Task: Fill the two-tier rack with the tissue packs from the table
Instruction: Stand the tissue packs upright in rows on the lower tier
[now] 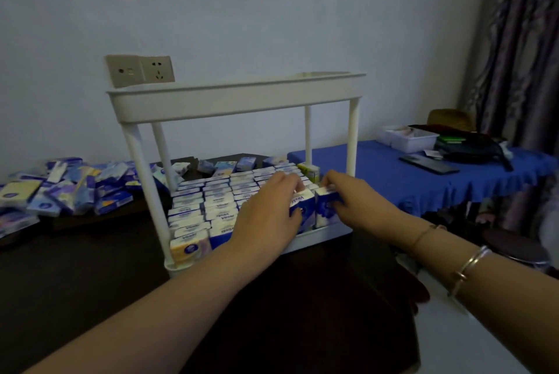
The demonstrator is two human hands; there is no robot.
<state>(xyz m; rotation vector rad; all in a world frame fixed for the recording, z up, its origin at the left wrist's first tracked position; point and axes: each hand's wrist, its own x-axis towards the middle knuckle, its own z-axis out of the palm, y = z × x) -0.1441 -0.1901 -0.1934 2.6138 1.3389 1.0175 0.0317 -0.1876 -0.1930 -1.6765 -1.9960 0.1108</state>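
A white two-tier rack (236, 98) stands on a dark table (78, 277). Its lower tier holds several rows of upright blue-and-white tissue packs (208, 204). The upper tier looks bare from this angle. My left hand (266, 213) grips an upright tissue pack (301, 207) at the lower tier's front right. Beside it, my right hand (348, 196) pinches the top of a second tissue pack (325, 210) in the front right corner. A loose heap of tissue packs (60, 186) lies on the table to the left of the rack.
More loose packs (230, 163) lie behind the rack. To the right is a table with a blue cloth (393, 174) carrying a white bin (408, 137), a phone (429, 163) and a dark bag (472, 146). Wall sockets (140, 69) and a curtain (523, 50) are behind.
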